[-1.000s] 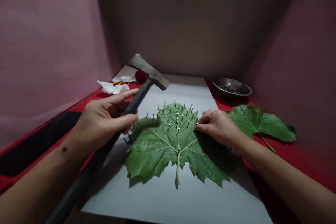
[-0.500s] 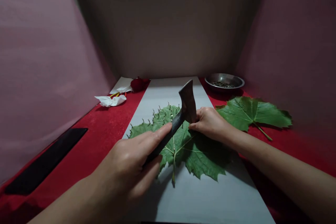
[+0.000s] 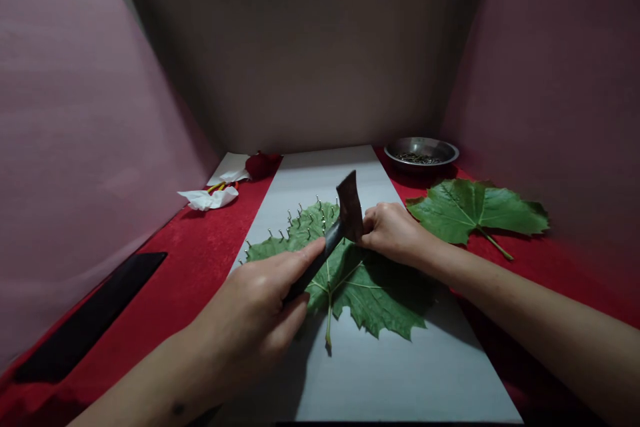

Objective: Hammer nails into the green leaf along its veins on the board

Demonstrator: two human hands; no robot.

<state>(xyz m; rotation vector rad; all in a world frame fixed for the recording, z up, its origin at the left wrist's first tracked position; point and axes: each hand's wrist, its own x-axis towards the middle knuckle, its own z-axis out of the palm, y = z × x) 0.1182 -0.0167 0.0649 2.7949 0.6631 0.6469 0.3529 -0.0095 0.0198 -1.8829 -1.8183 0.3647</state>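
Note:
A green leaf [image 3: 370, 290] lies on a long white board [image 3: 390, 373], with several nails [image 3: 300, 217] standing upright in its upper left part. My left hand [image 3: 255, 313] is wrapped round the dark handle of a hammer [image 3: 350, 207], held above the leaf. The hammer's metal head is beside the fingertips of my right hand [image 3: 393, 230]. Those fingers are pinched together at the leaf's upper right; what they hold is hidden behind the hammer head.
A metal bowl [image 3: 421, 152] of nails stands at the back right, near a second leaf [image 3: 475, 210] on the red cloth [image 3: 193, 280]. Crumpled white tissue [image 3: 210, 199], a dark red object [image 3: 260, 164] and a black strip [image 3: 93, 317] lie to the left.
The hammer head has come down slightly, nearer the right fingertips. My left hand has moved a little to the right. The whole view has shifted slightly.

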